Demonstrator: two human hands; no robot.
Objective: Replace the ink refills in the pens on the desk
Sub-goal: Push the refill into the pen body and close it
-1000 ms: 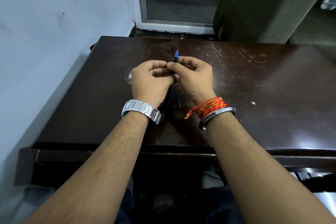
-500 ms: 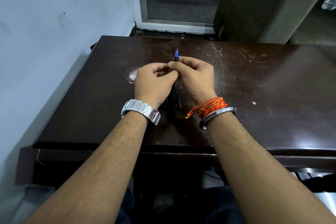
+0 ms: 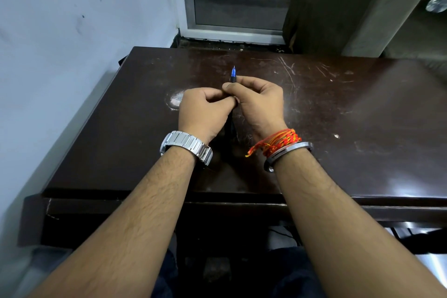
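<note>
Both hands hold one dark pen (image 3: 233, 75) above the middle of the brown desk (image 3: 350, 109). Its blue tip points away from me and sticks out past my fingers. My right hand (image 3: 260, 104) pinches the pen near the tip with thumb and forefinger. My left hand (image 3: 204, 112), with a metal watch on the wrist, is closed around the lower part of the barrel, and the two hands touch. Most of the pen's body is hidden between the hands; a dark stretch shows below them (image 3: 228, 128).
A white wall (image 3: 72, 43) runs along the desk's left side. Behind the desk are a metal-framed door (image 3: 237, 29) and a dark cabinet (image 3: 338, 7). A pale worn patch (image 3: 174, 101) marks the desktop left of my hands.
My left hand has shifted slightly to the right and closed tighter against my right hand. The pen stays in the same place, tip still pointing away.
</note>
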